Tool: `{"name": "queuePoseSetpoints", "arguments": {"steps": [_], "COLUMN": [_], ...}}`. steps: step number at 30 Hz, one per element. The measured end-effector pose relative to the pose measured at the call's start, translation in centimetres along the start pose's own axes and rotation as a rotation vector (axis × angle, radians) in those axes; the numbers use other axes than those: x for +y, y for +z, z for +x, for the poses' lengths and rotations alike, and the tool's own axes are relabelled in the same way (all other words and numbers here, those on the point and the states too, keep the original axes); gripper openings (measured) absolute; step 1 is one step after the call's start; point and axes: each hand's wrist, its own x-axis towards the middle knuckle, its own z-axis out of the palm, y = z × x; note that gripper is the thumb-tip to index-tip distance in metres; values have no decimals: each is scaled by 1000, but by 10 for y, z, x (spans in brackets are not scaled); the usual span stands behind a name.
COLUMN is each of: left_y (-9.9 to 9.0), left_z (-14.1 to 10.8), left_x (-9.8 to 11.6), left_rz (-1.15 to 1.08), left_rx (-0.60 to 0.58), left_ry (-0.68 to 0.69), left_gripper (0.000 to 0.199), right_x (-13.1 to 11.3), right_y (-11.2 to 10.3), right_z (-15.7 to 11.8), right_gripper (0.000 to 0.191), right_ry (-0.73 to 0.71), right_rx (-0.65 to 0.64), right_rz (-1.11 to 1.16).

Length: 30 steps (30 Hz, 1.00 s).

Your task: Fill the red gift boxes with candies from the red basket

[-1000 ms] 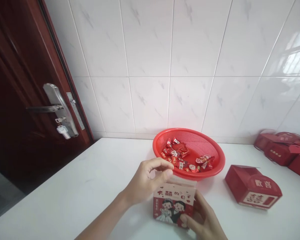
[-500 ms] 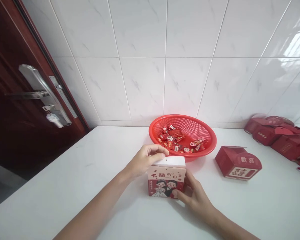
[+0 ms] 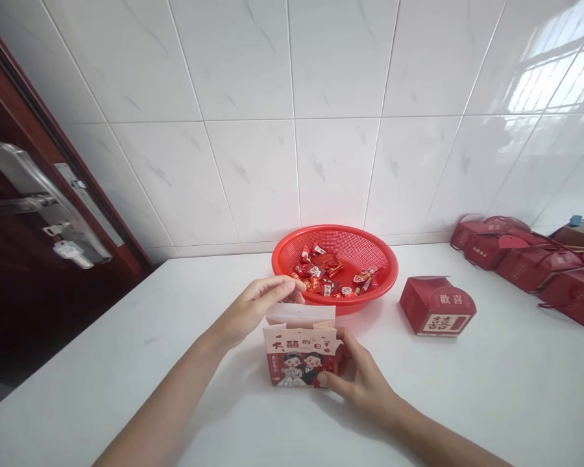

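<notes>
A small paper gift box (image 3: 299,344), pink above and red below with a printed cartoon couple, stands upright on the white table. My right hand (image 3: 357,379) grips its right side, thumb on the front and fingers behind. Its top is open, with the pale flaps apart. My left hand (image 3: 267,301) hovers just above the box's back left top edge, thumb and fingers drawn together; whether anything is between them is hidden. Behind the box sits a red plastic basket (image 3: 384,259) holding several red-wrapped candies (image 3: 326,269).
A closed dark red box (image 3: 438,308) stands on the white table (image 3: 175,363) to the right. Several more red boxes (image 3: 540,259) with cords are lined up at the far right. A tiled wall (image 3: 253,175) rises behind, and a brown door (image 3: 19,253) with keys is at left.
The box's top flaps have spread apart. My left hand has lifted off the top edge, while my right hand keeps its grip. The camera view has shifted to the right.
</notes>
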Motion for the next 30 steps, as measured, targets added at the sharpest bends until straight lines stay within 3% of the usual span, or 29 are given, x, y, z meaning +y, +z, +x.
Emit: {"name": "queuePoseSetpoints", "arguments": {"steps": [3,6,8,11,16,21,25,28,30], "left_y": [-7,-11,-12,-10,11,44,51,40,29], "left_z": [21,54,79,110,139,153,168,182,192], "left_x": [7,14,17,17,7,-8,-12,-12,-14], "left_rz": [58,311,613,806,1114,1248,1179,1130,1141], "left_rx": [23,-21,-161,-324,-517,-634,-617,-519,-431], "left_ry": [71,102,58,-19,-200,-267,-103,-17,-28], "left_gripper": [40,41,45,40,55,30,33,36,37], "right_x": [0,-1,-1,1,7,7,8,9,9], "right_y": [0,-1,-1,-1,1,2,1,1,2], "right_z": [0,1,2,2,0,-1,0,0,0], "right_gripper": [56,61,62,62,65,64,64,66,67], "right_ry": [30,53,54,43,45,30,40,66,79], "right_rx": [-12,-17,-18,-16,-15,-22,-23,-15,-11], "right_rz": [-6,-14,-27,-37,-30,-12,-4,-10,-3]}}
